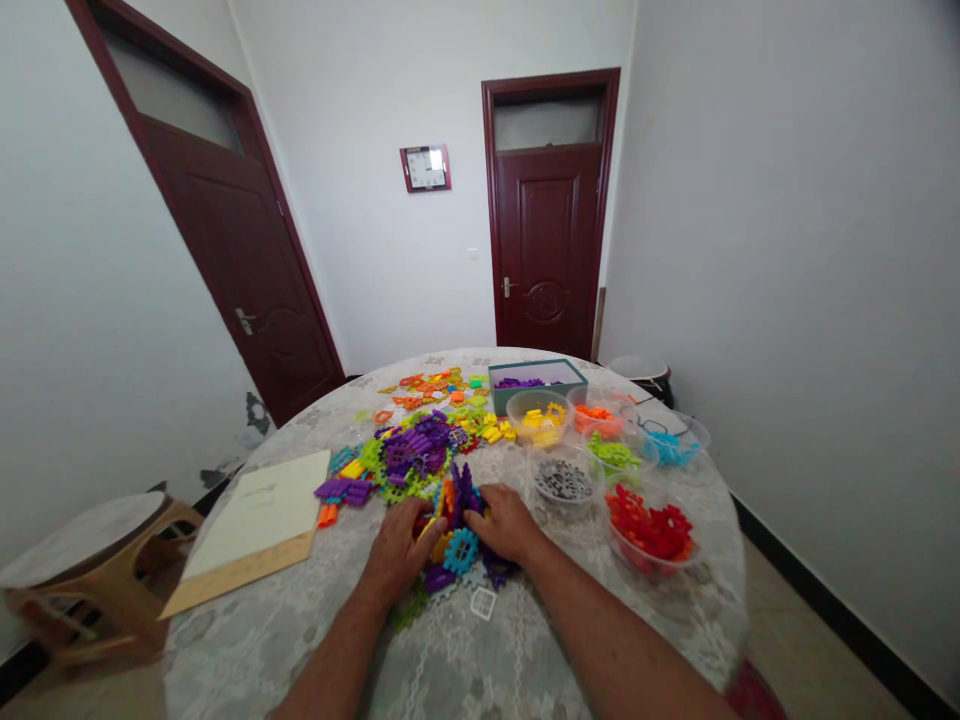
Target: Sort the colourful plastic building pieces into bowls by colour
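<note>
At the near middle of the table stands a cluster of interlocking plastic building pieces (460, 551) in blue, purple, orange and yellow. My left hand (396, 545) is closed against its left side, thumb pointing inward near a yellow piece. On the right side my right hand (511, 525) has its fingers bent round the cluster, beside upright purple pieces (463, 487). The fingertips of both hands are partly hidden among the pieces. A white square piece (483, 602) lies just in front. Behind the hands spreads a heap of purple and green pieces (416, 450).
Clear plastic bowls hold sorted pieces: red (651, 528), grey (564, 480), green (613, 453), yellow (541, 418), orange (598, 415) and blue (669, 447). A dark green box (540, 395) holds purple ones. Paper (262, 505) lies at left. A stool (90, 560) stands beside the round table.
</note>
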A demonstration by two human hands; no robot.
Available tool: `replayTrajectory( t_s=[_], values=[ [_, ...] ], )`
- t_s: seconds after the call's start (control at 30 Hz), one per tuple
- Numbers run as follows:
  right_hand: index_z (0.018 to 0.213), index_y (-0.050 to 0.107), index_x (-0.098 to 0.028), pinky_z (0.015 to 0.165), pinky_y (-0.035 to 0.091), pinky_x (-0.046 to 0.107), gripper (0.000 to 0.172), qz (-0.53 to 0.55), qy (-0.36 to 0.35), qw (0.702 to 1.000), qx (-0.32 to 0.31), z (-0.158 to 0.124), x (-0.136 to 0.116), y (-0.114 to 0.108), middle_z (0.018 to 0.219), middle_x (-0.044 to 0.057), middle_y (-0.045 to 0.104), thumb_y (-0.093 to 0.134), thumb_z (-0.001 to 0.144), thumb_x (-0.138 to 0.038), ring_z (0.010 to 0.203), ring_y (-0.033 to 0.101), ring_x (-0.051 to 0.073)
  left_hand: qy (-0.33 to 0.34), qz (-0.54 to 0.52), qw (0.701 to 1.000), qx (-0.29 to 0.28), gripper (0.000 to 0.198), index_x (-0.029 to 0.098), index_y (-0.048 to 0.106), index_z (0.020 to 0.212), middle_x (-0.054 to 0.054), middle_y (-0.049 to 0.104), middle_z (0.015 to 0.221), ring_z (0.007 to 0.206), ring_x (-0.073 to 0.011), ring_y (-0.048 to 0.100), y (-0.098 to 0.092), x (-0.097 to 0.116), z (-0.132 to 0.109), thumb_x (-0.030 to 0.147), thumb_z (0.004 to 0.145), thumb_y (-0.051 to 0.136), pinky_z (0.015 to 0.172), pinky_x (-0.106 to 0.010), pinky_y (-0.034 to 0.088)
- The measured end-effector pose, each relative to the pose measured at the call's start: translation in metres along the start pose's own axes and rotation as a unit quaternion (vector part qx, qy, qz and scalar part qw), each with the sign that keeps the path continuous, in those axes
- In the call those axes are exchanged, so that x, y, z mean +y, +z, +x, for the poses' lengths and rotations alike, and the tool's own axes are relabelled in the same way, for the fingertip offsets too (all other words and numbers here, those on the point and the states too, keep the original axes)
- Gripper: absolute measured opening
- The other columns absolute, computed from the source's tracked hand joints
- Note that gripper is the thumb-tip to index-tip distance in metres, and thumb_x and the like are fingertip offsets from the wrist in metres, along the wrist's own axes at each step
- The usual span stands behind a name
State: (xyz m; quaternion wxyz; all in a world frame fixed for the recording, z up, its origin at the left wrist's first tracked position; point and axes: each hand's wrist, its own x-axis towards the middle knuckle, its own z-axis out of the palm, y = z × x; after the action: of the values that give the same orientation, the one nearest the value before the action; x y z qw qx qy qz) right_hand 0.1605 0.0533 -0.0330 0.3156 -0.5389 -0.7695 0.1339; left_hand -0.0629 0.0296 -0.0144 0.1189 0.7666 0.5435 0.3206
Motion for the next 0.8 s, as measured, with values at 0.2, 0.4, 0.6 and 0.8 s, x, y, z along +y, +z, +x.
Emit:
replayTrajectory(
  t_s=[0.2, 0.4, 0.6, 0.8],
  values=[
    [0.093, 0.067, -0.019, 0.087, 0.044, 0.032, 0.014, 0.006, -0.010, 1.000, 0.022, -0.002, 0.000, 0.002, 0.094, 0.008, 0.072, 0.067, 0.088, -0.033, 0.094, 0.064, 0.024, -0.024, -0.055, 0.998, 0.004, 0.051, 0.021, 0.058, 0.132, -0.014, 0.065, 0.130, 0.120, -0.0303, 0.063, 0.001, 0.003, -0.001, 0.054, 0.093, 0.056, 0.106, -0.049, 0.050],
    [0.097, 0.069, -0.021, 0.086, 0.046, 0.029, 0.012, 0.067, -0.037, 0.997, -0.013, -0.005, -0.003, -0.008, 0.094, 0.005, 0.073, 0.065, 0.088, -0.026, 0.091, 0.065, 0.022, 0.020, -0.031, 0.999, 0.003, 0.042, 0.020, 0.065, 0.120, -0.012, 0.068, 0.116, 0.112, -0.0285, 0.063, 0.000, 0.005, -0.002, 0.052, 0.095, 0.058, 0.102, -0.045, 0.050],
    [0.122, 0.067, -0.021, 0.084, 0.050, 0.028, 0.035, 0.126, -0.049, 0.990, -0.028, -0.009, -0.003, -0.019, 0.103, 0.004, 0.076, 0.060, 0.087, -0.021, 0.091, 0.069, 0.021, 0.006, -0.031, 0.999, 0.005, 0.033, 0.022, 0.066, 0.095, -0.007, 0.066, 0.101, 0.103, -0.0249, 0.062, -0.012, 0.010, -0.002, 0.051, 0.098, 0.051, 0.095, -0.040, 0.051],
    [0.136, 0.061, -0.022, 0.096, 0.052, 0.032, 0.052, 0.114, -0.035, 0.993, 0.001, -0.009, 0.003, -0.015, 0.119, 0.006, 0.075, 0.057, 0.085, -0.016, 0.101, 0.070, 0.022, 0.031, -0.039, 0.998, -0.032, 0.040, 0.021, 0.066, 0.119, -0.011, 0.068, 0.122, 0.119, -0.0263, 0.061, -0.017, 0.005, -0.003, 0.052, 0.101, 0.048, 0.107, -0.042, 0.047]
  ],
)
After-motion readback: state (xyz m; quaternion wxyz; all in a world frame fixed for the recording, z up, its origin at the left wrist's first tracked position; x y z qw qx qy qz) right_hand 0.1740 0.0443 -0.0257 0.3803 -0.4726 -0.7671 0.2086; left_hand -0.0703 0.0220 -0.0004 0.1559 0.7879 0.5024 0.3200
